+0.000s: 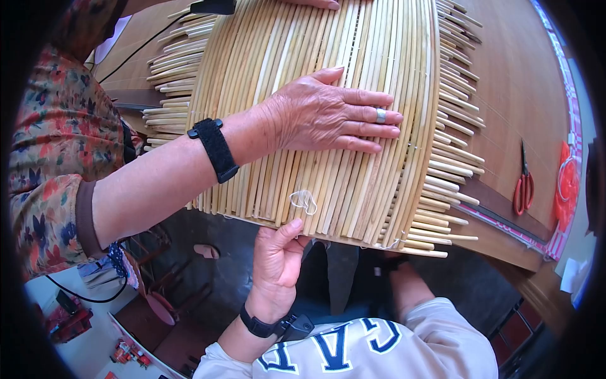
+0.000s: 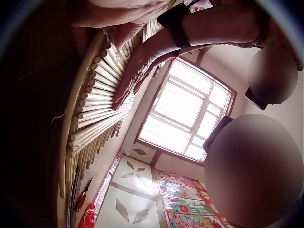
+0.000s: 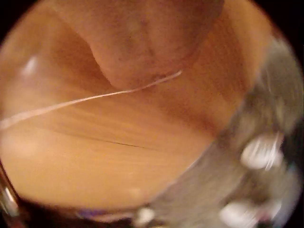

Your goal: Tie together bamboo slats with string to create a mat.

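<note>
A mat of pale round stalks (image 1: pixel 271 183), sewn side by side over a crosswise layer, fills the upper head view. My left hand (image 1: pixel 276 265) grips its near edge, thumb on top and fingers underneath. Just beyond that thumb lies a small loop of white thread (image 1: pixel 303 201). My right forearm (image 1: pixel 409 287) goes below the mat, which hides the right hand in the head view. In the right wrist view, part of my right hand (image 3: pixel 147 42) shows blurred, a white thread (image 3: pixel 71 103) passing along its lower edge; I cannot tell whether it pinches the thread.
Another person's ringed hand (image 1: pixel 341 117) lies flat on the mat; more fingers (image 1: pixel 315 3) show at the far edge. Red-handled scissors (image 1: pixel 523 189) and an orange-red plastic bag (image 1: pixel 564 189) lie right, on the brown table (image 1: pixel 505 120). Loose stalk ends (image 1: pixel 457 145) jut out both sides.
</note>
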Tool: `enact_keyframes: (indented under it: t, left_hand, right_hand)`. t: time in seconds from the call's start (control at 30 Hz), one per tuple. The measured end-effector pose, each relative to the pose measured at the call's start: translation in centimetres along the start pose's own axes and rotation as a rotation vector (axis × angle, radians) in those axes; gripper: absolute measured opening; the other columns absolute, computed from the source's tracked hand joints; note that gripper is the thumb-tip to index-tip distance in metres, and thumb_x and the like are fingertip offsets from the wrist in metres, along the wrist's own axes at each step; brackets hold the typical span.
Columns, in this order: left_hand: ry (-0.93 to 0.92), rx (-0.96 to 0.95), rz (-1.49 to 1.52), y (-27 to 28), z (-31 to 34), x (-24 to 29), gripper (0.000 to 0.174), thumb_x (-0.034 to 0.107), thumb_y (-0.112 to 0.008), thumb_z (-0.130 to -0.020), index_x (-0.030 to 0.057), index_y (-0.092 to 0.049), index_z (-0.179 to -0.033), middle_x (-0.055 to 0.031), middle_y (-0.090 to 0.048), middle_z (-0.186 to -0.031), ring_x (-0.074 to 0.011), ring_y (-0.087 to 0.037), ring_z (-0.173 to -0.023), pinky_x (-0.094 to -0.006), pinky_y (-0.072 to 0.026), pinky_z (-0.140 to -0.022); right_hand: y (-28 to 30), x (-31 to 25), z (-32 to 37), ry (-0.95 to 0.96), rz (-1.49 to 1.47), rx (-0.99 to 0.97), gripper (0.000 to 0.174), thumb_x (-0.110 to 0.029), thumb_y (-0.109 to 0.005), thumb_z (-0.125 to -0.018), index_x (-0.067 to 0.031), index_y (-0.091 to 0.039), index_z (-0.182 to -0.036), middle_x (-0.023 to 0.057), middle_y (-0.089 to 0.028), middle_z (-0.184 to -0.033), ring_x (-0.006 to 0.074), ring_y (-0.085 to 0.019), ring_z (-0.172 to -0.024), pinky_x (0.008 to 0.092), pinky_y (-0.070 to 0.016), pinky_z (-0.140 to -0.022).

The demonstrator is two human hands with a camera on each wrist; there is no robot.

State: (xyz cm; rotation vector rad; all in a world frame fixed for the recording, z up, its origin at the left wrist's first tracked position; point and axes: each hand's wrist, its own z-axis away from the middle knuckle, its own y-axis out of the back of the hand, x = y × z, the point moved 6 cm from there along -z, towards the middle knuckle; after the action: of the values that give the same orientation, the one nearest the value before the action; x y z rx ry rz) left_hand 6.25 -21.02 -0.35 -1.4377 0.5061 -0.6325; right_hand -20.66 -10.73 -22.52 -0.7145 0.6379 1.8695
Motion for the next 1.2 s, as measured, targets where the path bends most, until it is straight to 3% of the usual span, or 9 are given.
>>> enact_keyframes:
  t: [0.37, 0.6, 0.7, 0.8, 0.9, 0.97, 1.0, 1.1, 1.2]
  left_hand:
    - [0.004, 0.095, -0.011, 0.3, 0.0, -0.1, 0.067, 0.046, -0.013, -0.09, -0.0025, -0.013, -0.135, -0.0171, -0.011, -0.143, -0.0305, -0.009, -0.133, -0.042, -0.0044, -0.11]
    - [-0.004, 0.118, -0.015, 0.1, 0.0, 0.0, 0.067, 0.045, -0.013, -0.09, -0.0031, -0.012, -0.136, -0.018, -0.01, -0.143, -0.0323, -0.008, -0.133, -0.0431, -0.004, -0.109]
    - [0.005, 0.14, -0.043, -0.1, -0.1, 0.0, 0.068, 0.05, -0.008, -0.089, 0.002, -0.008, -0.138, -0.0145, -0.004, -0.145, -0.0305, -0.003, -0.134, -0.042, -0.0013, -0.108]
    - [-0.022, 0.131, -0.043, 0.1, 0.0, 0.4, 0.063, 0.04, -0.018, -0.088, -0.0022, -0.015, -0.134, -0.0171, -0.015, -0.14, -0.0312, -0.013, -0.129, -0.0428, -0.0088, -0.107]
    - [-0.385, 0.306, 0.013, 0.8, 2.4, -2.6, 0.052, 0.024, -0.035, -0.083, 0.0011, -0.026, -0.129, -0.0147, -0.03, -0.131, -0.0269, -0.029, -0.12, -0.0402, -0.0231, -0.101]
    - [-0.903, 0.728, 0.032, 2.7, 7.6, -10.2, 0.048, 0.013, -0.046, -0.08, 0.0033, -0.034, -0.125, -0.0131, -0.04, -0.125, -0.024, -0.04, -0.114, -0.0385, -0.0326, -0.096]
    - [-1.022, 0.852, 0.036, 2.7, 9.6, -13.2, 0.048, 0.008, -0.052, -0.078, 0.0044, -0.037, -0.124, -0.0123, -0.045, -0.122, -0.0226, -0.045, -0.111, -0.0377, -0.0373, -0.094]
    - [-1.069, 0.9, 0.017, 2.8, 10.4, -15.6, 0.043, 0.01, -0.055, -0.081, 0.0057, -0.041, -0.122, -0.0121, -0.05, -0.119, -0.0195, -0.051, -0.107, -0.0359, -0.0414, -0.093]
    - [-1.088, 0.89, 0.169, 3.6, 10.5, -15.7, 0.045, -0.004, -0.061, -0.072, 0.0041, -0.048, -0.114, -0.0068, -0.056, -0.108, -0.0186, -0.055, -0.096, -0.0353, -0.0448, -0.085]
  right_hand:
    - [10.7, 8.3, -6.6, -0.207, 0.118, 0.088, 0.023, -0.015, -0.053, -0.086, -0.0026, -0.051, -0.105, 0.0068, -0.056, -0.093, 0.0156, -0.053, -0.083, 0.0286, -0.0445, -0.072]
    - [12.3, 10.4, -8.0, -0.268, 0.115, 0.017, 0.02, -0.013, -0.054, -0.085, -0.0026, -0.052, -0.103, 0.0062, -0.057, -0.089, 0.0144, -0.054, -0.078, 0.0277, -0.0454, -0.067]
    - [12.2, 10.9, -7.8, -0.29, 0.096, -0.034, 0.019, -0.012, -0.054, -0.085, -0.0027, -0.052, -0.102, 0.006, -0.057, -0.088, 0.014, -0.054, -0.076, 0.0274, -0.0457, -0.066]
    - [11.7, 11.0, -6.8, -0.313, 0.071, -0.11, 0.018, -0.011, -0.055, -0.085, -0.0027, -0.052, -0.101, 0.0057, -0.057, -0.086, 0.0135, -0.055, -0.074, 0.027, -0.0461, -0.064]
    - [10.6, 9.5, -4.2, -0.318, 0.057, -0.208, 0.018, -0.01, -0.055, -0.084, -0.0027, -0.052, -0.1, 0.0054, -0.057, -0.084, 0.013, -0.055, -0.072, 0.0267, -0.0464, -0.062]
    - [9.1, 8.4, -2.5, -0.329, 0.048, -0.306, 0.017, -0.01, -0.055, -0.084, -0.0027, -0.052, -0.1, 0.0053, -0.057, -0.083, 0.0126, -0.055, -0.07, 0.0264, -0.0467, -0.061]
    - [7.7, 7.0, -0.8, -0.315, 0.052, -0.374, 0.017, -0.009, -0.056, -0.084, -0.0027, -0.052, -0.099, 0.0052, -0.057, -0.082, 0.0125, -0.055, -0.069, 0.0263, -0.0468, -0.06]
    - [3.6, 3.3, 3.2, -0.266, 0.06, -0.563, 0.016, -0.008, -0.056, -0.084, -0.0028, -0.053, -0.098, 0.0049, -0.058, -0.08, 0.012, -0.055, -0.067, 0.0259, -0.0471, -0.058]
    - [-1.9, -3.5, 6.9, -0.09, 0.124, -0.729, 0.014, -0.008, -0.056, -0.084, -0.0023, -0.052, -0.096, 0.0054, -0.058, -0.079, 0.0123, -0.056, -0.064, 0.0259, -0.0474, -0.057]
